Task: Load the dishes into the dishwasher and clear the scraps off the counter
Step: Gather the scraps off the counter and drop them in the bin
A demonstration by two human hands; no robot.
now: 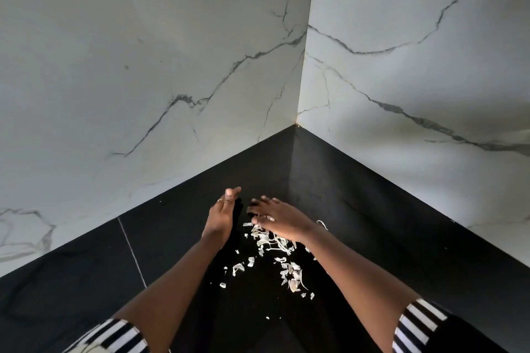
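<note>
Head: both hands [222,213] open over scraps [272,252].

My right hand [279,222] lies over the far end of the pale, papery vegetable scraps [275,249] on the glossy black stone desk [358,209], so the pieces beneath my palm and wrist are hidden. Its fingertips are smeared by blur. My left hand [222,215] stands edge-on, so its palm and most fingers are out of sight. The smallest white flecks are too tiny to tell apart. My black-and-white striped sleeves [415,321] are cut off by the bottom edge, as is the near part of the desk.
</note>
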